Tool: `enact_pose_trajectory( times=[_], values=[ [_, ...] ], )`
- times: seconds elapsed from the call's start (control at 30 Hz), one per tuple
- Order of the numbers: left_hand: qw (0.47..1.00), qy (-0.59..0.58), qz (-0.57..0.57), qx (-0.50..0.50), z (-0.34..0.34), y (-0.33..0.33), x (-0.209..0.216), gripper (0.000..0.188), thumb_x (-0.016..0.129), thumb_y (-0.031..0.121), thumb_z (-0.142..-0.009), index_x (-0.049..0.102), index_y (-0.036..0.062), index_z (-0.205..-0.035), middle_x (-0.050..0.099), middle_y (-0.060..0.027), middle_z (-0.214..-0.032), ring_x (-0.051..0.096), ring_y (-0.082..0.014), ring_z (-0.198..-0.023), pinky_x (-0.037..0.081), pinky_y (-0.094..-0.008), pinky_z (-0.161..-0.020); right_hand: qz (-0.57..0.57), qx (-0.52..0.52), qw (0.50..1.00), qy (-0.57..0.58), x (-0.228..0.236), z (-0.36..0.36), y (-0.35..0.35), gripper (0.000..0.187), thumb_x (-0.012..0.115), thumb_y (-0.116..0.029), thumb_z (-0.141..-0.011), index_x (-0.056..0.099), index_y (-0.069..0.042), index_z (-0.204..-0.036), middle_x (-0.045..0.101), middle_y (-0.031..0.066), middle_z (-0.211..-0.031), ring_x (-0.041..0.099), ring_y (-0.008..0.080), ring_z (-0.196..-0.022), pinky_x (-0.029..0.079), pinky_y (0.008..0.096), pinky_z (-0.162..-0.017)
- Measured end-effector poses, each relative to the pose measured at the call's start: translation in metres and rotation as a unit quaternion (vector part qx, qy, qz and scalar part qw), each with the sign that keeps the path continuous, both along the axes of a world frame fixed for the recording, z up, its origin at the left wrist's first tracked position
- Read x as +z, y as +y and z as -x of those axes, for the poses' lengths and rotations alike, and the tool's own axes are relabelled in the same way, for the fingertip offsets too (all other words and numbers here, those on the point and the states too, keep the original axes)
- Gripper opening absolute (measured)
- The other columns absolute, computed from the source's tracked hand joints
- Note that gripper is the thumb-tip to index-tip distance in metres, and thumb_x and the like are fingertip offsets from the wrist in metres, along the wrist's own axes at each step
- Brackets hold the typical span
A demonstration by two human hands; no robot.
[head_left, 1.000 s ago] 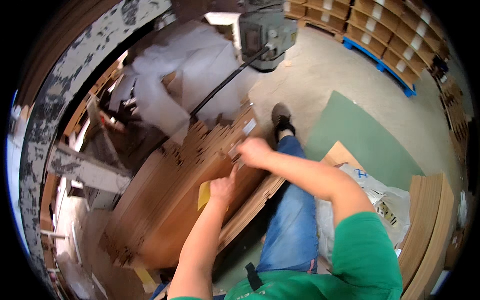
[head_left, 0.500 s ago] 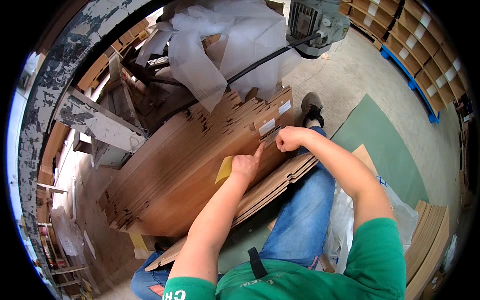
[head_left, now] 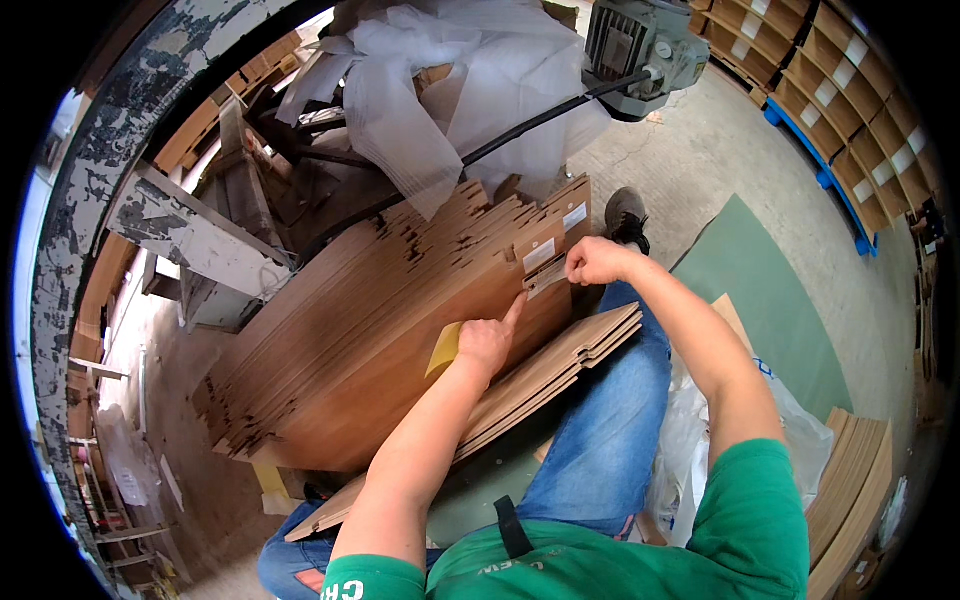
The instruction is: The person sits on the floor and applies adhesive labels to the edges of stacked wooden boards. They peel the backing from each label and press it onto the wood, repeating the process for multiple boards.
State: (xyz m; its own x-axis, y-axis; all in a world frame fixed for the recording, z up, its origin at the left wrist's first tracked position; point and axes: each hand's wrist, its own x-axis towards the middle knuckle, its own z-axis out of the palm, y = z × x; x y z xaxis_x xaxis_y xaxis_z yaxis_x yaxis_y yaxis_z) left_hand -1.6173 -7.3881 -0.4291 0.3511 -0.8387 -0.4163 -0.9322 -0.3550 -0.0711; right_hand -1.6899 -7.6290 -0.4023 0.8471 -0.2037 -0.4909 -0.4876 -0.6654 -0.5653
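Note:
A thick stack of flat brown cardboard sheets (head_left: pixel 400 350) leans in front of me, with white labels (head_left: pixel 539 255) near its upper right end. My right hand (head_left: pixel 597 262) pinches the right end of a pale label strip (head_left: pixel 545 279) that lies against the front sheet, just below a white label. My left hand (head_left: pixel 485 344) has its index finger stretched out, the tip touching the sheet by the strip's left end. Its other fingers are curled, and a yellow sheet (head_left: pixel 444 350) sticks out from them; the grip itself is hidden.
Several folded cardboard pieces (head_left: pixel 560 365) rest across my legs. Crumpled white foam wrap (head_left: pixel 420 110) and a grey motor (head_left: pixel 640 60) stand beyond the stack. A green mat (head_left: pixel 765 290) covers floor at right, near more stacked cardboard (head_left: pixel 850 490). Boxes on a blue pallet (head_left: pixel 820 180) stand far right.
My right hand has shifted slightly up and right, and the strip in its fingers looks paler and shows more. My left hand has moved slightly down with the yellow sheet.

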Motion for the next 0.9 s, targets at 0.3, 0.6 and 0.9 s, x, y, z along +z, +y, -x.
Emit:
enact_pose_trajectory(
  times=[0.3, 0.6, 0.9],
  values=[
    [1.000, 0.004, -0.007, 0.000, -0.001, 0.000, -0.002, 0.087, 0.054, 0.011, -0.080, -0.003, 0.0181, -0.146, 0.068, -0.0160, -0.082, 0.067, -0.0259, -0.068, 0.052, -0.0363, -0.060, 0.177, 0.026, 0.984, 0.008, -0.005, -0.025, 0.018, 0.022, 0.060, -0.014, -0.073, 0.068, -0.004, -0.091, 0.066, 0.0165, -0.096, 0.062, 0.0314, -0.092, 0.050, 0.0377, -0.078],
    [0.991, 0.093, 0.097, -0.001, 0.004, 0.029, 0.008, 0.084, 0.055, 0.008, -0.074, 0.012, 0.0214, -0.145, 0.065, -0.0173, -0.079, 0.064, -0.0330, -0.070, 0.050, -0.0428, -0.059, 0.232, 0.307, 0.915, 0.126, -0.051, -0.035, 0.030, 0.029, 0.060, -0.019, -0.073, 0.067, -0.009, -0.099, 0.065, 0.0124, -0.101, 0.060, 0.0299, -0.097, 0.047, 0.0395, -0.083],
    [0.794, 0.363, 0.435, 0.220, -0.005, 0.164, 0.073, 0.033, 0.065, 0.004, -0.078, 0.061, -0.0006, -0.111, 0.066, -0.0123, -0.094, 0.063, -0.0177, -0.083, 0.049, -0.0277, -0.074, 0.174, 0.286, 0.941, 0.057, 0.002, -0.035, 0.149, 0.024, 0.062, -0.015, -0.069, 0.069, -0.005, -0.089, 0.066, 0.0147, -0.093, 0.062, 0.0297, -0.089, 0.050, 0.0398, -0.075]
  ],
)
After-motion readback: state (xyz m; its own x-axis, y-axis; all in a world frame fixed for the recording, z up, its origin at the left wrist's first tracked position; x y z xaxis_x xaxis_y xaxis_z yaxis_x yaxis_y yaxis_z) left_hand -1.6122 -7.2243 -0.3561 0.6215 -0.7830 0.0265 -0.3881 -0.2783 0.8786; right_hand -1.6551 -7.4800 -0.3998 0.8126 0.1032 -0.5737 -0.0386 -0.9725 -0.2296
